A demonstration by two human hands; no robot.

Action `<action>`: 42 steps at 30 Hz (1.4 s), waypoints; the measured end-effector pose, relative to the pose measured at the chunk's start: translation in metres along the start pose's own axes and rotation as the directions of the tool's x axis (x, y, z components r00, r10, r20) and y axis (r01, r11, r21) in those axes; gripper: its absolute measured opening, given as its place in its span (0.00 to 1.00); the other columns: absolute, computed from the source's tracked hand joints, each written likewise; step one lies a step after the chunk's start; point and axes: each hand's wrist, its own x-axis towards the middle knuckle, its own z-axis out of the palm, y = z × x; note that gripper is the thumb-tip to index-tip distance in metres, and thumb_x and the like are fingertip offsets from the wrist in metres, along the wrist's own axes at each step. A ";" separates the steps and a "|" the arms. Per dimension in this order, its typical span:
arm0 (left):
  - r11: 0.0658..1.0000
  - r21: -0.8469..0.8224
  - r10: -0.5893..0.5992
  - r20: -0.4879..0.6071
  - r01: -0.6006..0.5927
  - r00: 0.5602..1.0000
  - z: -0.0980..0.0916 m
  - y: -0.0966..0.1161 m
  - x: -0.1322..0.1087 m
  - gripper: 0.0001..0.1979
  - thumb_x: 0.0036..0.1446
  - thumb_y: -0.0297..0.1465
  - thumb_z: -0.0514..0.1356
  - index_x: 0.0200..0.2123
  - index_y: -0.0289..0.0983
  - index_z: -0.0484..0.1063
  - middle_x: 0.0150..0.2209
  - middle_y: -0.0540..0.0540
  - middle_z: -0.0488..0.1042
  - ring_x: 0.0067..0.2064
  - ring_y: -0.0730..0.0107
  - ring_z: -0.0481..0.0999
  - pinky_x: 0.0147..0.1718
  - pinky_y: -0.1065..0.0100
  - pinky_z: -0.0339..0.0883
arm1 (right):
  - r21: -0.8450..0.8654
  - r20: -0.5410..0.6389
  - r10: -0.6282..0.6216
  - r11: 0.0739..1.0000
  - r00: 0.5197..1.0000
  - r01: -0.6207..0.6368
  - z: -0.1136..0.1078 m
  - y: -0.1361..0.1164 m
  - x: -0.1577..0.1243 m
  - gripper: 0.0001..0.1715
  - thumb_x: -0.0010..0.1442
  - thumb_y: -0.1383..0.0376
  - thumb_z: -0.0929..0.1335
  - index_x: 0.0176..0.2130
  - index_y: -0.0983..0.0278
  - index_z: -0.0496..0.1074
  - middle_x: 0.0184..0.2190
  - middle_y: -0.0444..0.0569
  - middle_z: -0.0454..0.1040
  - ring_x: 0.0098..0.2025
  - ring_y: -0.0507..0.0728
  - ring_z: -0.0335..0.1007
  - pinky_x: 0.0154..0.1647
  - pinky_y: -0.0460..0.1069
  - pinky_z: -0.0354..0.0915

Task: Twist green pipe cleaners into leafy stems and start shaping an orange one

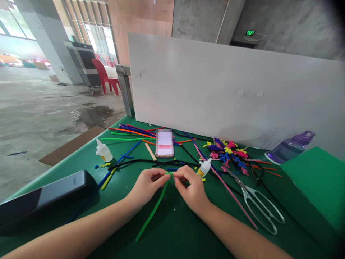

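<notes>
A bright green pipe cleaner is pinched at its upper end between my two hands, its long tail hanging down toward me over the table. My left hand grips it with thumb and forefinger. Fingertips of my right hand close on the same end from the other side, nearly meeting the left ones. Just beyond the right hand stands a small white glue bottle. Pink pipe cleaner lies to the right, and black pipe cleaners stretch behind my hands.
Scissors lie at right, below several colourful pipe-cleaner flowers. A purple water bottle rests against the white board. A phone stands at the back; another glue bottle and a dark oblong case are left.
</notes>
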 end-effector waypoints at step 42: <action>0.998 -0.050 0.029 -0.009 -0.029 1.000 -0.001 -0.005 0.000 0.11 0.50 0.36 0.61 0.26 0.33 0.72 0.25 0.49 0.70 0.28 0.72 0.66 0.28 0.71 0.59 | -0.121 0.032 -0.108 0.986 0.994 0.111 0.004 -0.004 -0.006 0.05 0.56 0.71 0.64 0.32 0.63 0.68 0.28 0.47 0.71 0.28 0.52 0.67 0.29 0.47 0.64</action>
